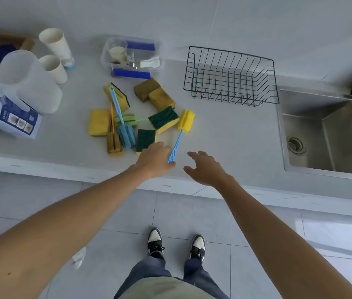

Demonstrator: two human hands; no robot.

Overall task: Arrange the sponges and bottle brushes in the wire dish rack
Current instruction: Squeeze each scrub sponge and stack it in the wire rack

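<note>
A pile of sponges and bottle brushes lies on the grey counter (224,134). A bottle brush (185,121) with a yellow foam head and blue handle lies at the pile's right side. My left hand (156,159) rests over the handle's near end, fingers curled; a firm grip is not clear. A green-and-yellow sponge (163,119) and another green-topped sponge (145,139) lie just beyond that hand. A blue brush (123,126) lies across yellow sponges (99,122). My right hand (205,167) hovers open to the right of the handle. The black wire dish rack (231,77) stands at the back right and holds nothing.
A steel sink (326,130) is set into the counter at right. A clear plastic box (131,58) stands behind the pile. Paper cups (57,47), a translucent jug (28,80) and a blue-and-white carton (13,117) crowd the left side.
</note>
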